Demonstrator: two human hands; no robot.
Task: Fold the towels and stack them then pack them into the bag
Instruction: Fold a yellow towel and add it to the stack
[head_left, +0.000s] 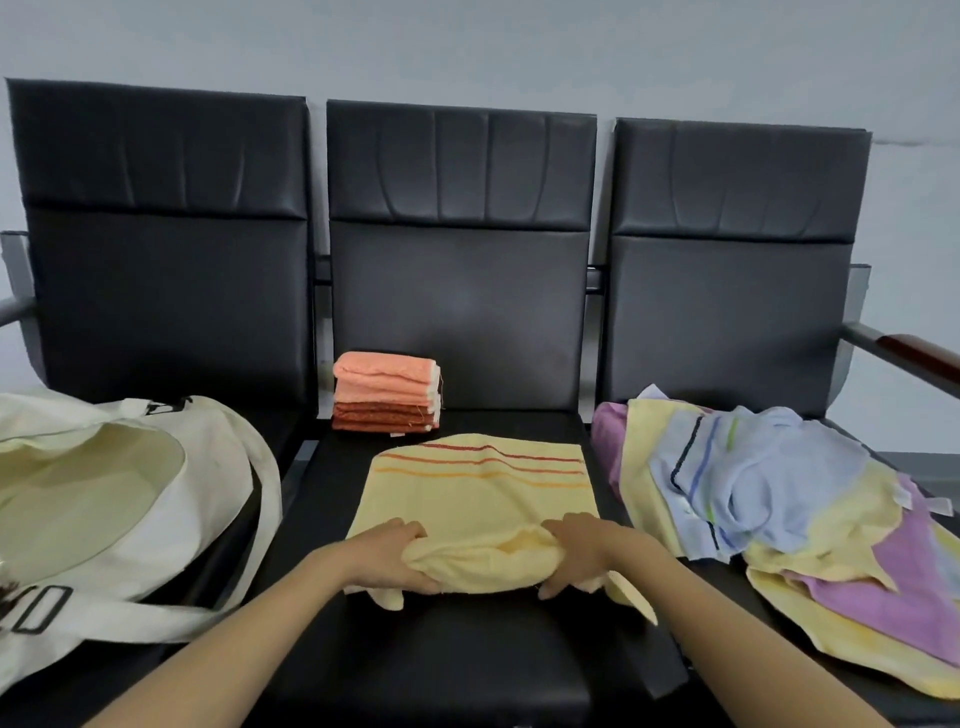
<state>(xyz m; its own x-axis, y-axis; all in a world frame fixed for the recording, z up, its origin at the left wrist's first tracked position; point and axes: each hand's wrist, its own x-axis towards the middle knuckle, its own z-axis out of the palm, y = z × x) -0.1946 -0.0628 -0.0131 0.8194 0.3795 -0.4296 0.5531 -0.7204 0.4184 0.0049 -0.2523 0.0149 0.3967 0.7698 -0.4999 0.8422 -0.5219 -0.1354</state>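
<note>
A pale yellow towel (480, 488) with red and orange stripes lies spread on the middle black seat. My left hand (387, 553) grips its near left edge and my right hand (584, 551) grips its near right edge, bunching the cloth between them. A stack of folded orange and rust towels (387, 392) stands at the back left of the same seat. A heap of unfolded towels (769, 488), blue, yellow and purple, covers the right seat. A cream tote bag (104, 499) lies open on the left seat, its strap trailing toward me.
Three black padded chairs (457, 291) stand joined in a row against a pale wall. A metal armrest (898, 353) with a dark red pad sticks out at the far right. Another grey armrest is at the far left.
</note>
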